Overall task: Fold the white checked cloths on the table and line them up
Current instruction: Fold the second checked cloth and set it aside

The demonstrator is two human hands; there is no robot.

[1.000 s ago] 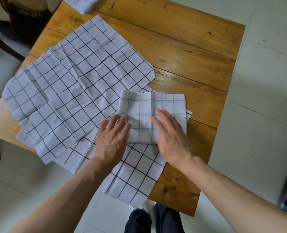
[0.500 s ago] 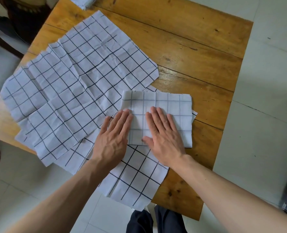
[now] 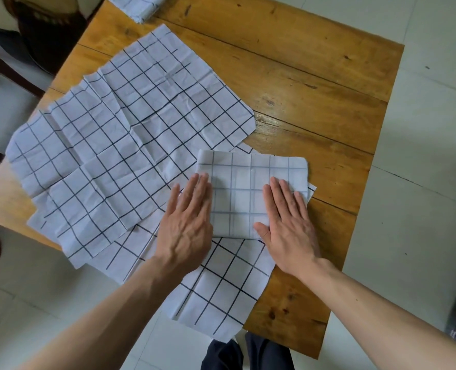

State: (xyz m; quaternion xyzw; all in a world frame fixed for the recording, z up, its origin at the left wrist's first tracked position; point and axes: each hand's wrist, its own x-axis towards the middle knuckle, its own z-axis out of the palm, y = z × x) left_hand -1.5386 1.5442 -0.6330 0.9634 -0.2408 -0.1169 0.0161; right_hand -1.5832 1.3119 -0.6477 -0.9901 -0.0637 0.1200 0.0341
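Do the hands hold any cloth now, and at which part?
Nothing is gripped. Both hands lie flat on the folded cloth: the left hand on its left edge, the right hand on its right part.

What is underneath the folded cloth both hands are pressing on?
The folded cloth lies on an unfolded checked cloth that hangs over the table's near edge. Left hand and right hand press it flat. Anything else directly beneath is hidden.
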